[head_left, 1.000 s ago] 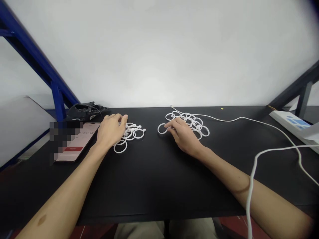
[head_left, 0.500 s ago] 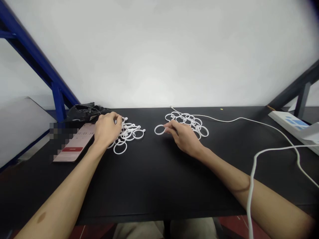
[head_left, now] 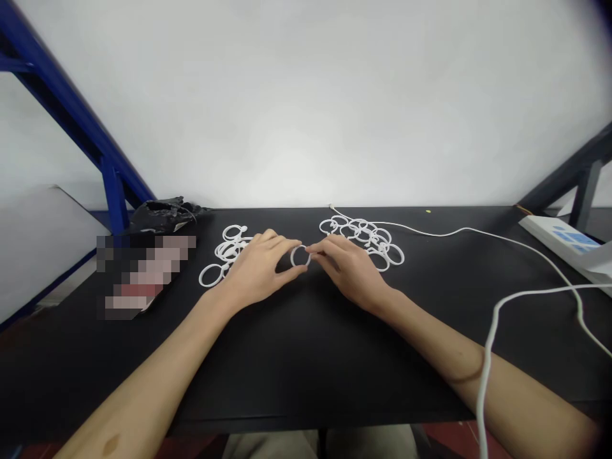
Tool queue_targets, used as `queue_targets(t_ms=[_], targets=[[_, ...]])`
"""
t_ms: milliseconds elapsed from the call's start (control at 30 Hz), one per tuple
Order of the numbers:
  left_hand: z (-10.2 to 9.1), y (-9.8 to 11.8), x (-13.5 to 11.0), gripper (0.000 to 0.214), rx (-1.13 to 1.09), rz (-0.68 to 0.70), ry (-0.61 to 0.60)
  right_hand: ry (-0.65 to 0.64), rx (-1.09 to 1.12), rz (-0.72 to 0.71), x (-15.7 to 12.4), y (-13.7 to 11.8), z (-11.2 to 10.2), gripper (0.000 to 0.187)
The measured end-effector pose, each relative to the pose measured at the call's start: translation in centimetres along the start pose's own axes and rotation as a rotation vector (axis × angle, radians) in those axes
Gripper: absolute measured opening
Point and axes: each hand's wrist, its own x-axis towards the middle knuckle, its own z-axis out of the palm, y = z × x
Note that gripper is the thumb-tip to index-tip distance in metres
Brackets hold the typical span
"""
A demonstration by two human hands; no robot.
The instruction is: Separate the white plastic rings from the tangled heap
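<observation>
Between my two hands, above the middle of the black table, is a thin white ring [head_left: 292, 258]. My left hand [head_left: 255, 271] grips it from the left, fingertips at its upper rim and thumb at its lower rim. On the right side, my right hand [head_left: 352, 268] pinches the ring's edge between thumb and fingers. Similar white rings with small round knobs lie in a loose pile [head_left: 229, 252] beside my left hand, which partly covers them. Behind my right hand is another cluster of white rings [head_left: 366, 233], some overlapping or linked.
A white cable [head_left: 466, 229] runs across the table's right side and loops over my right forearm. At the right edge stands a white device with blue markings [head_left: 564, 237]. On the left are a pixelated phone [head_left: 153, 274] and crumpled black plastic [head_left: 160, 213]. A wall borders the back.
My left hand has moved right from the left pile to the ring in my right hand and now grips it too. My right hand has stayed nearly in place.
</observation>
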Motion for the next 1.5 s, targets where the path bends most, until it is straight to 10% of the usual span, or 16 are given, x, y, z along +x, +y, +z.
queue_targets(t_ms=[500, 867, 1300, 1500], targets=[[-0.8, -3.4, -0.9, 0.050, 0.483, -0.545, 0.084, -0.071, -0.588, 0.170, 1.0, 5.3, 0.0, 0.022], [-0.2, -1.3, -0.6, 0.059, 0.110, -0.043, 0.057, -0.142, -0.065, -0.051, 0.5, 1.1, -0.6, 0.027], [-0.8, -1.9, -0.4, 0.037, 0.155, -0.187, 0.227, 0.045, 0.087, 0.071, 0.4, 1.5, -0.2, 0.019], [-0.8, -1.3, -0.6, 0.038, 0.066, -0.102, 0.196, -0.075, 0.152, 0.081, 0.4, 0.5, -0.4, 0.024]])
